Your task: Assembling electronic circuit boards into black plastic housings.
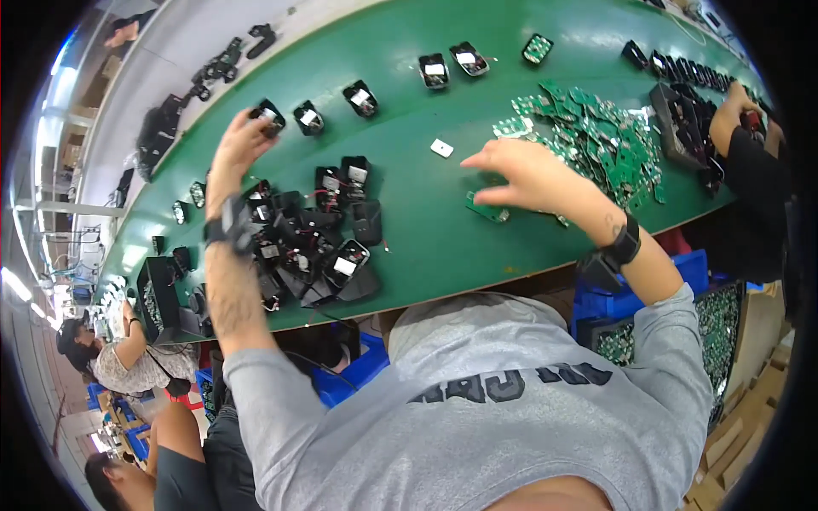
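Note:
My left hand (240, 146) reaches out over the far left of the green table, its fingers closed on the edge of a small black plastic housing (271, 117). That hand is slightly blurred. My right hand (530, 176) hovers near the table's middle with thumb and fingers apart and nothing between them. Partly below its thumb lies a green circuit board (489, 209). Just left of its fingertips is a small white rectangular piece (441, 148). A large heap of green circuit boards (607, 145) spreads to the right of this hand.
Black housings with wires form a pile (307, 243) near my left forearm. Several housings stand in a row along the far side, including one (360, 99). At right, a dark bin (677, 128) sits by a co-worker's arm (728, 119). Blue crates (690, 272) stand below the table edge.

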The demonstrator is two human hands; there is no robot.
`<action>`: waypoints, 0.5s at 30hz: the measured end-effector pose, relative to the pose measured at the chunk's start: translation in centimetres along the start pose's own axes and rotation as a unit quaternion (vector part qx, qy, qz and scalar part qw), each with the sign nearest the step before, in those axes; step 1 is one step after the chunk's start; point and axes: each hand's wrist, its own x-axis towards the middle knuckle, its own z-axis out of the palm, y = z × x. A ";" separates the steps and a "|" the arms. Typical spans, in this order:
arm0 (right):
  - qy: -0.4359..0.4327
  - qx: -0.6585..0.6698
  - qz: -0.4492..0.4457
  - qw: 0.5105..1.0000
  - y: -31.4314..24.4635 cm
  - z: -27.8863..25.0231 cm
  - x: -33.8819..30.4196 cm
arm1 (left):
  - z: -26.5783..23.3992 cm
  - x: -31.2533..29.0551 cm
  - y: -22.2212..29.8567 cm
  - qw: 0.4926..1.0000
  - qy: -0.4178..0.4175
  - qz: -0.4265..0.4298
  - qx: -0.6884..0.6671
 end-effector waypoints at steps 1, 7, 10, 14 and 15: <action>0.021 -0.021 -0.057 0.998 -0.1 0.3 -1.5 | 1.0 -1.5 0.8 0.995 -0.056 0.032 -0.075; 0.076 -0.041 -0.042 0.995 0.6 2.6 -3.1 | 13.0 -19.6 -1.5 0.962 -0.128 -0.079 -0.229; 0.114 0.051 0.088 0.988 0.1 2.8 -3.3 | 15.5 -21.9 -5.3 0.728 -0.330 -0.176 -0.574; 0.157 -0.073 0.058 0.983 0.1 4.6 -4.7 | 18.7 -23.5 -6.4 0.744 -0.307 -0.138 -0.577; 0.155 -0.073 0.058 0.984 0.0 4.4 -5.0 | 19.1 -23.7 -6.6 0.790 -0.292 -0.105 -0.529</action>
